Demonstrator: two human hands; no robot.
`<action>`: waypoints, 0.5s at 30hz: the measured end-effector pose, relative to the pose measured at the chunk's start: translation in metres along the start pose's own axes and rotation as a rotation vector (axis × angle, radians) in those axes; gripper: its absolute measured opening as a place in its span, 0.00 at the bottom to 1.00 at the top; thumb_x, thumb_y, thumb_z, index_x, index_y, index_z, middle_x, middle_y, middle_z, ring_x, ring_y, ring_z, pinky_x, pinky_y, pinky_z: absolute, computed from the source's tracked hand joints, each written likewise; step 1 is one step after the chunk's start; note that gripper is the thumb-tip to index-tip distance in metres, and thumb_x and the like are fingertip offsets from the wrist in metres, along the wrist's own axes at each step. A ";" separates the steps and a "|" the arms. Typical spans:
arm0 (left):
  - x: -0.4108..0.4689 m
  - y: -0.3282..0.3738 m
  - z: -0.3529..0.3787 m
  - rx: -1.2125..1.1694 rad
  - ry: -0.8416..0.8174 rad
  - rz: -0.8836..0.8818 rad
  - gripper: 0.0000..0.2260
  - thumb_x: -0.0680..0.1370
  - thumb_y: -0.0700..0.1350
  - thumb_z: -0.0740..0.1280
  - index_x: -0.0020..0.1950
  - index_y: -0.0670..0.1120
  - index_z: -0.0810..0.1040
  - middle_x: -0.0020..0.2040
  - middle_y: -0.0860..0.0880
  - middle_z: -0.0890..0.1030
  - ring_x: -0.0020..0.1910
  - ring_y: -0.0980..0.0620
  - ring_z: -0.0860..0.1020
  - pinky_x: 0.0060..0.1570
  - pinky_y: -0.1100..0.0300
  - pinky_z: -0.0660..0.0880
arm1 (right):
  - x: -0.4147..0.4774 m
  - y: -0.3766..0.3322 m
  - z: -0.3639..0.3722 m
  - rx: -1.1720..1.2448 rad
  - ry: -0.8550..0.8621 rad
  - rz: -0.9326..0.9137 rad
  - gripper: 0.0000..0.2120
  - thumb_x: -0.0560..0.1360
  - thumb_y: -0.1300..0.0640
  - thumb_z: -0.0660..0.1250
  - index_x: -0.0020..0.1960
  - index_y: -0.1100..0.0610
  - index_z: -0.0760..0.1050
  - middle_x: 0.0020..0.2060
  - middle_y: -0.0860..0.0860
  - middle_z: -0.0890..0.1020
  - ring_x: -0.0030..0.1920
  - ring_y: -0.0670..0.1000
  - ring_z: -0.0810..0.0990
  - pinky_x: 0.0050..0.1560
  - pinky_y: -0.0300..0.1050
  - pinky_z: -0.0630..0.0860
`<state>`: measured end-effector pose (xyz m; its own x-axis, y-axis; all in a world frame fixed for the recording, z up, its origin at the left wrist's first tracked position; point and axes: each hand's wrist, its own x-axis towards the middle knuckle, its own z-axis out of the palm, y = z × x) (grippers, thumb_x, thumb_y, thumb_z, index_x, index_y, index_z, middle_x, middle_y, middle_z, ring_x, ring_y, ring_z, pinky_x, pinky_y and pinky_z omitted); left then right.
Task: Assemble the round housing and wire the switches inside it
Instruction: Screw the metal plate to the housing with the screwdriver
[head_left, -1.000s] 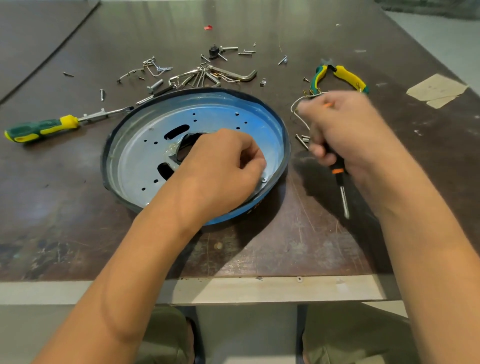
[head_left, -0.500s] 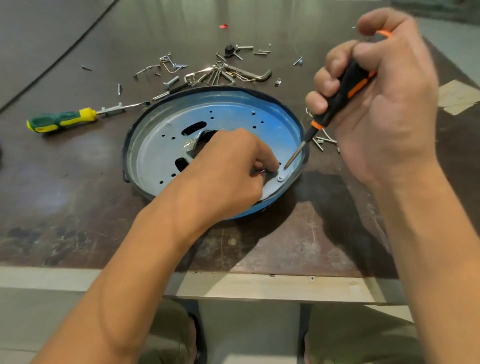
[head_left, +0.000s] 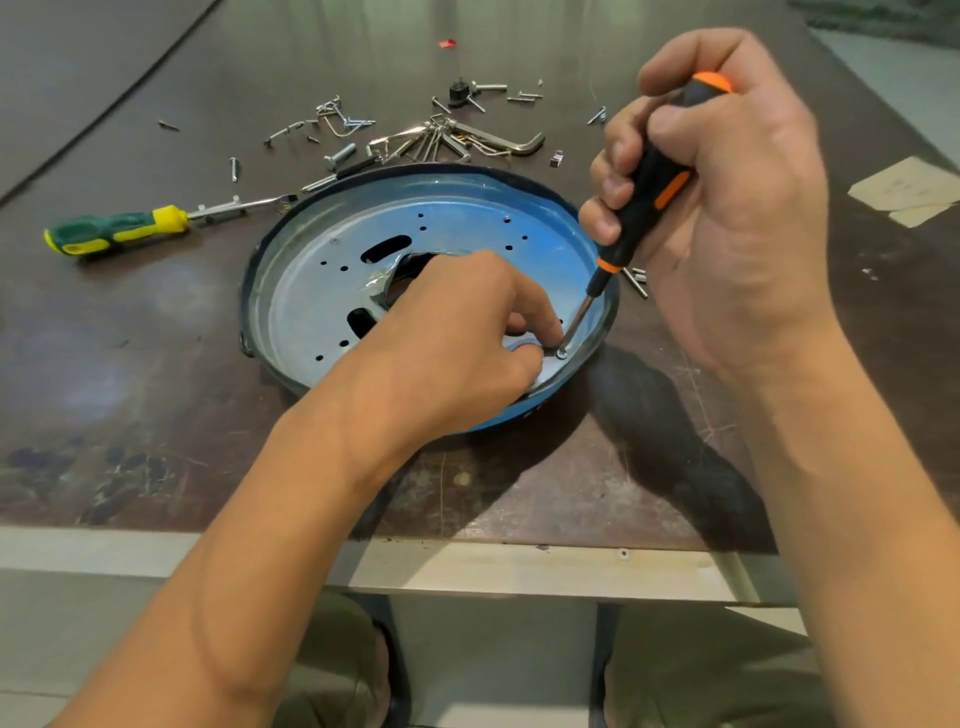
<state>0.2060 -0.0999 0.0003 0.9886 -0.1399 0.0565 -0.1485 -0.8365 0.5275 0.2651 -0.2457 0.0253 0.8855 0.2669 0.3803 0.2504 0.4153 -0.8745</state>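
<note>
A round metal housing (head_left: 322, 291), blue-tinted inside with a dark rim and several holes, lies on the brown table. My left hand (head_left: 457, 338) reaches into it, fingers curled, pinching a small screw (head_left: 561, 354) near the housing's right inner wall. My right hand (head_left: 727, 208) grips a black and orange screwdriver (head_left: 649, 192) held steeply. Its tip rests on that screw. What else lies under my left hand is hidden.
A green and yellow screwdriver (head_left: 119, 234) lies left of the housing. Several loose screws, pins and hex keys (head_left: 447, 137) are scattered behind it. Tan paper scraps (head_left: 909, 192) sit at the far right. The table's front edge (head_left: 467, 566) runs close to my forearms.
My right hand lifted the black and orange screwdriver off the table, swung it upright and lowered its tip onto the screw. My left hand stayed in the housing.
</note>
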 end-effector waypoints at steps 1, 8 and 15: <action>0.000 0.000 0.000 -0.006 -0.001 0.002 0.08 0.75 0.44 0.70 0.47 0.57 0.84 0.44 0.58 0.81 0.37 0.70 0.74 0.33 0.79 0.64 | 0.000 0.000 0.000 -0.010 -0.005 -0.001 0.08 0.74 0.69 0.55 0.50 0.60 0.68 0.34 0.55 0.70 0.34 0.53 0.68 0.33 0.44 0.68; 0.000 -0.002 0.002 -0.036 -0.011 0.016 0.03 0.75 0.49 0.71 0.46 0.57 0.83 0.42 0.59 0.79 0.36 0.74 0.72 0.36 0.74 0.63 | -0.001 -0.003 -0.001 -0.048 -0.094 0.002 0.09 0.75 0.70 0.54 0.50 0.60 0.68 0.35 0.56 0.70 0.34 0.53 0.68 0.34 0.45 0.68; -0.001 -0.001 0.002 -0.006 -0.044 0.023 0.04 0.76 0.49 0.70 0.47 0.60 0.81 0.45 0.57 0.78 0.35 0.68 0.71 0.38 0.70 0.65 | -0.006 -0.003 -0.003 -0.128 -0.267 -0.027 0.06 0.77 0.68 0.56 0.50 0.59 0.66 0.36 0.57 0.71 0.36 0.56 0.68 0.34 0.53 0.68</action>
<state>0.2054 -0.1000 -0.0016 0.9827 -0.1827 0.0313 -0.1712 -0.8295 0.5316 0.2597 -0.2510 0.0251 0.7476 0.4839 0.4549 0.3350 0.3166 -0.8874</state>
